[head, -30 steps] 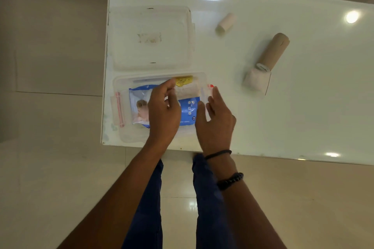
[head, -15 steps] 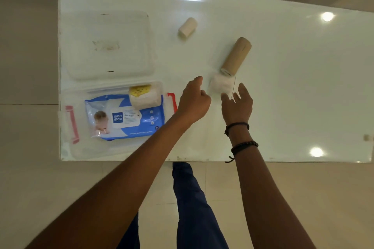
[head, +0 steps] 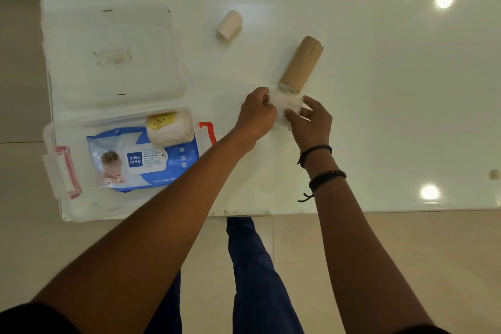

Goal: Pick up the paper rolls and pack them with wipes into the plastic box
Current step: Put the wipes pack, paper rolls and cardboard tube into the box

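Paper roll (head: pixel 286 106), white, pinched at each end between both hands (left hand (head: pixel 256 114), right hand (head: pixel 311 122)), long axis left-right, mid-counter (head: pixel 379 89). Brown tube (head: pixel 301 65) touching its far side; small roll (head: pixel 229 25) farther left. Plastic box (head: pixel 54 138), near left: one wipes pack (head: pixel 143 160), one roll (head: pixel 170 127). Lid (head: pixel 113 54) beyond.

Three paper rolls: brown tube (head: pixel 301 64) at one o'clock, small white roll (head: pixel 229 25) at twelve, wrapped roll (head: pixel 170 128) at nine. One wipes pack (head: pixel 143 160), one plastic box (head: pixel 58 209), one lid (head: pixel 113 55). Two wristbands (head: pixel 322 165).
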